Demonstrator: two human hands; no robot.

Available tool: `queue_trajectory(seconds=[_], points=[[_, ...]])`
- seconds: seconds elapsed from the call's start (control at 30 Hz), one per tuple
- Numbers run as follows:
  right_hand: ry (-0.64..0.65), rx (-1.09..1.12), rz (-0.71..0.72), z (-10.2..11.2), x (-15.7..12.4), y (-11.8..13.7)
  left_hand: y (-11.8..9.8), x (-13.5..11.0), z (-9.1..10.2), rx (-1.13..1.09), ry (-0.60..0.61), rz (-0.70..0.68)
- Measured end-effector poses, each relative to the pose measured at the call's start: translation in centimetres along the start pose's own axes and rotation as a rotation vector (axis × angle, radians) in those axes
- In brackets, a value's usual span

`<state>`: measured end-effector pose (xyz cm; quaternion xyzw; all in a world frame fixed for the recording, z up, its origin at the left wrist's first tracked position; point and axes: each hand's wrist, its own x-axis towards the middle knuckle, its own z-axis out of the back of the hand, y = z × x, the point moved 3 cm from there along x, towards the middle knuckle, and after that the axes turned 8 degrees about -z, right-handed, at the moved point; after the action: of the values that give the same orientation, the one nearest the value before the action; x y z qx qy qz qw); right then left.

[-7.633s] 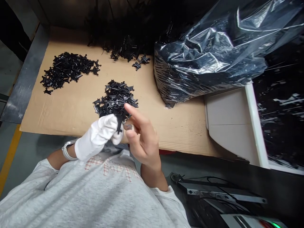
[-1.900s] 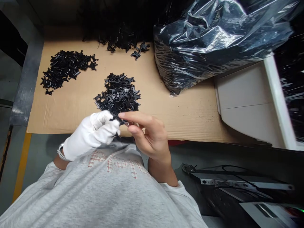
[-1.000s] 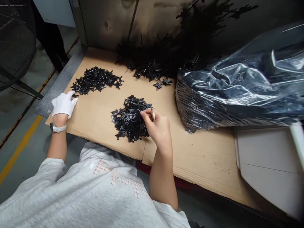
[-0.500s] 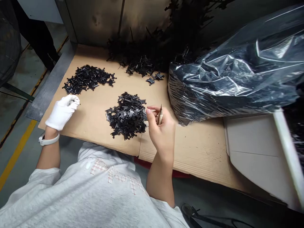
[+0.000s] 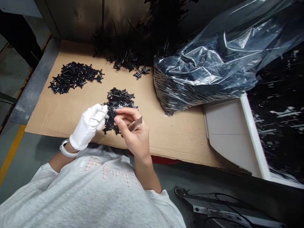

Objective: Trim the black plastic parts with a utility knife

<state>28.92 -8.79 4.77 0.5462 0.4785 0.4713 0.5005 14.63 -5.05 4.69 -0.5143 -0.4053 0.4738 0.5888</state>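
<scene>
My left hand (image 5: 91, 123), in a white glove, is closed in a pinch at the left side of the nearer pile of small black plastic parts (image 5: 120, 96). What its fingertips hold, if anything, cannot be made out. Close to its right, my bare right hand (image 5: 136, 134) is curled around a small knife blade (image 5: 136, 123), whose slanted tip points up and right. The thumb and forefinger of this hand come near each other over the pile, beside the gloved fingertips; whether a black part is between them is unclear.
Farther left lies a second pile of black parts (image 5: 74, 76). Loose black pieces (image 5: 142, 72) sit at the back, before a dark heap. A clear plastic bag (image 5: 199, 69) full of black parts stands right, near a white-edged box (image 5: 255, 136). Cardboard (image 5: 175, 136) covers the table.
My left hand has moved right, from beside the far-left pile to the nearer pile. My right hand has shifted left over that pile, still holding the blade. The whole view has turned slightly.
</scene>
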Motion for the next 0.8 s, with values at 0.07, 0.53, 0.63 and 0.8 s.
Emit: queue_trajectory(seconds=[0.07,0.53,0.63,0.8], points=[[-0.012,-0.013,-0.014,0.3,0.0,0.2,-0.1,-0.4,-0.1,-0.092,-0.007,0.027],[0.090,0.269,-0.176,0.1,0.3,-0.5,-1.1,-1.4,-0.1,-0.273,-0.024,0.071],[0.115,0.332,-0.195,0.1,0.4,-0.3,-1.6,-1.8,-0.1,-0.310,-0.010,0.119],[0.117,0.428,-0.253,-0.3,0.6,0.2,-1.7,-2.3,0.1,-0.203,0.040,0.108]])
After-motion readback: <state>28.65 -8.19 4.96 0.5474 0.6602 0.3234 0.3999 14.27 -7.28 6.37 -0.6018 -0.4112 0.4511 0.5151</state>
